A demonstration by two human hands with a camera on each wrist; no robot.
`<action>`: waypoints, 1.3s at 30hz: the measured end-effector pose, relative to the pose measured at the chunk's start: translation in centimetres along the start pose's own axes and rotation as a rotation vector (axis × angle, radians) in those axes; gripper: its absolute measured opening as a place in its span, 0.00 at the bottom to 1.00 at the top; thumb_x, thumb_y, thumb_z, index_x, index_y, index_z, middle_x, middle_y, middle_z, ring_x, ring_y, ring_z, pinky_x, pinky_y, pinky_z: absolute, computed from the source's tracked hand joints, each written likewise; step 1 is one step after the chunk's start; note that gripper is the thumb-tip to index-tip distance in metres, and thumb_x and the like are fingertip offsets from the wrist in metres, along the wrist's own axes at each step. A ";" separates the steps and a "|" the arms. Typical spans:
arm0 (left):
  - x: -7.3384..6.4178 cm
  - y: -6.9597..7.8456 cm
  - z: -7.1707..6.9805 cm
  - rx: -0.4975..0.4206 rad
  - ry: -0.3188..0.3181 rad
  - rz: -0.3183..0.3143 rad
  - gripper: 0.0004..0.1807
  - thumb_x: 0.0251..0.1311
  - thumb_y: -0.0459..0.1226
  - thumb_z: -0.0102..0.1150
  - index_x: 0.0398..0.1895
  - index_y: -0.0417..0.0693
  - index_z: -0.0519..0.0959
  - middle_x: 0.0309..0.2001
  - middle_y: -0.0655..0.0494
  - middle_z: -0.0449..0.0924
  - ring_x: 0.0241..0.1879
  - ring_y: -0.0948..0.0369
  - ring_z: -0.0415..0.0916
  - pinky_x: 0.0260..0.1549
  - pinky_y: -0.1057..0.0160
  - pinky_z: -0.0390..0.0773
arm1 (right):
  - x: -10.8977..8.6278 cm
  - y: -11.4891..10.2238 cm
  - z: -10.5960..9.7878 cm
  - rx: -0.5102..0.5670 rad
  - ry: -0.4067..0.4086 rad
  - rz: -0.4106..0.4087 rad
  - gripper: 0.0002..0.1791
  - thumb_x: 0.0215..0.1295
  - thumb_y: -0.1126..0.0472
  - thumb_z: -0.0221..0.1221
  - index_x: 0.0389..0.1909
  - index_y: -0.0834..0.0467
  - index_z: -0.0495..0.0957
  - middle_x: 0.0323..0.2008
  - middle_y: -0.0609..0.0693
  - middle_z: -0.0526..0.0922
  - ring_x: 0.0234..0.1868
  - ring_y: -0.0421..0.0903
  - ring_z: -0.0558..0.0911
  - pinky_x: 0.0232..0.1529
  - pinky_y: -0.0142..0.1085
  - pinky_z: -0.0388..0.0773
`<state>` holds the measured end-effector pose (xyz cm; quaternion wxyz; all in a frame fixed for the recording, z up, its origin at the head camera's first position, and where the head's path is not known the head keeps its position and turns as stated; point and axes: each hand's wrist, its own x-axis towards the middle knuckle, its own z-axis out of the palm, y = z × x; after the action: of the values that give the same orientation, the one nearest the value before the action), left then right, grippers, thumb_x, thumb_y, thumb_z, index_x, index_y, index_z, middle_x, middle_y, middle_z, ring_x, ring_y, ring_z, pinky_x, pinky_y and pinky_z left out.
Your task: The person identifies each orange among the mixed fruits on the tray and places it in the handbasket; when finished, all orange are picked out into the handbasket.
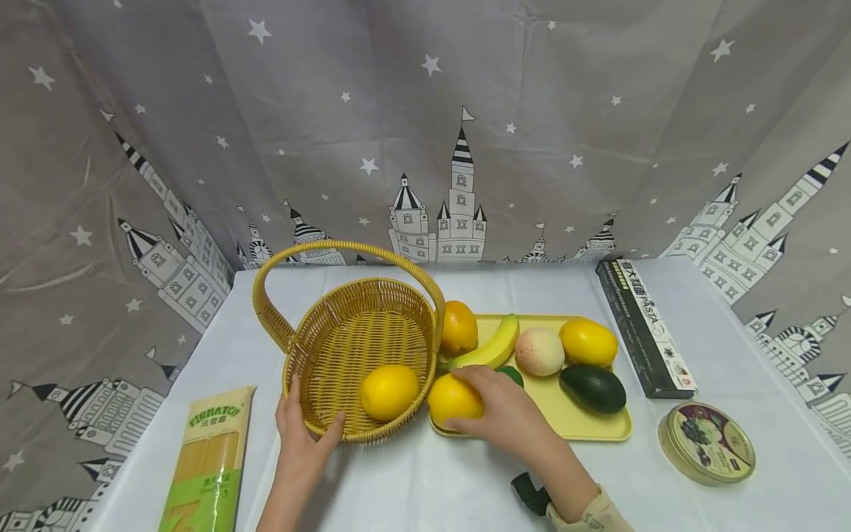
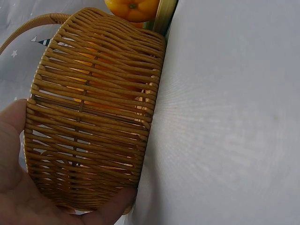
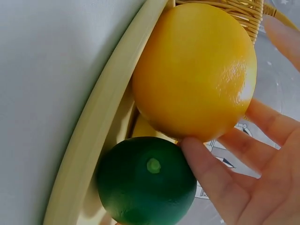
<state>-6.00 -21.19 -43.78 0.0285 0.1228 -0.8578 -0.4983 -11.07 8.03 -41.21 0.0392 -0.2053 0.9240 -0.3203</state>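
My left hand (image 1: 302, 428) grips the near left rim of a woven basket (image 1: 332, 347), with the thumb and fingers around its wall. Inside the basket lies a yellow fruit (image 1: 389, 392). My right hand (image 1: 501, 406) reaches around a smooth yellow-orange fruit (image 1: 448, 403) at the tray's near left corner; its fingers are spread against the fruit, and the right wrist view shows a gap beside the uppermost digit. Next to that fruit, a dark green fruit with a pale nub (image 3: 147, 183) touches one fingertip. Both sit in a pale yellow tray (image 1: 578, 428).
The tray also holds an orange (image 1: 459, 327), a banana (image 1: 492, 347), a peach (image 1: 539, 352), a yellow oblong fruit (image 1: 588, 341) and an avocado (image 1: 593, 388). A pasta packet (image 1: 206, 465) lies left; a black pasta box (image 1: 645, 332) and a round tin (image 1: 708, 443) lie right.
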 end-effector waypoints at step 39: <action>0.1 -0.2 0.1 -0.020 0.001 0.010 0.54 0.63 0.40 0.59 0.77 0.53 0.28 0.73 0.35 0.23 0.70 0.33 0.32 0.61 0.30 0.46 | -0.1 -0.4 -0.3 -0.170 0.123 0.006 0.40 0.43 0.42 0.74 0.59 0.52 0.76 0.54 0.50 0.78 0.52 0.51 0.77 0.51 0.48 0.75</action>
<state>-6.04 -21.21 -44.03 0.0328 0.1184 -0.8533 -0.5067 -10.91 7.89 -40.73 -0.0344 -0.1851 0.9491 -0.2526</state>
